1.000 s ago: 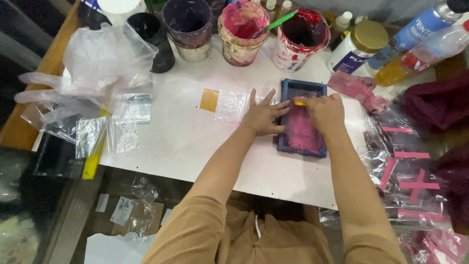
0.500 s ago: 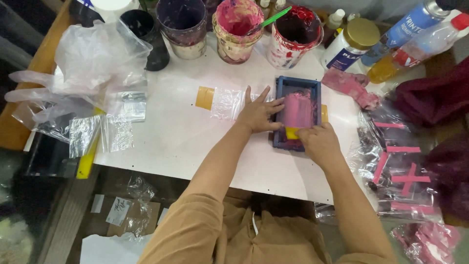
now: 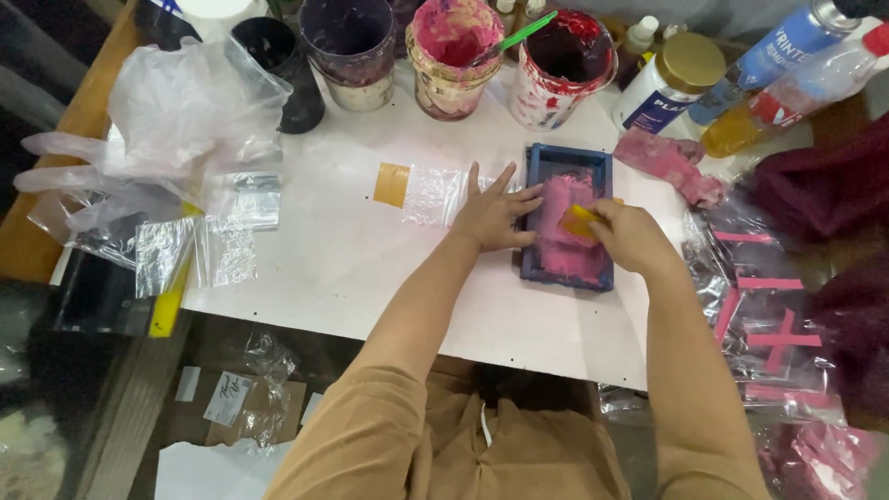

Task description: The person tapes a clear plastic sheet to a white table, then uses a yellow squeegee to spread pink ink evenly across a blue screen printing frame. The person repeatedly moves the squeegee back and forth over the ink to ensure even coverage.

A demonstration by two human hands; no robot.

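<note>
On blue frame [image 3: 567,218]: both hands [image 3: 495,215].

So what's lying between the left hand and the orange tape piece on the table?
In the head view, a clear plastic bag lies flat between the tape piece and the left hand, whose fingertips reach its right edge.

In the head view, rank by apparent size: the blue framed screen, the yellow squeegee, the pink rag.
1. Blue rectangular framed screen smeared with pink ink, clearly largest.
2. Crumpled pink rag.
3. Small yellow squeegee, mostly hidden under the right hand, so its full size is unsure.
</note>
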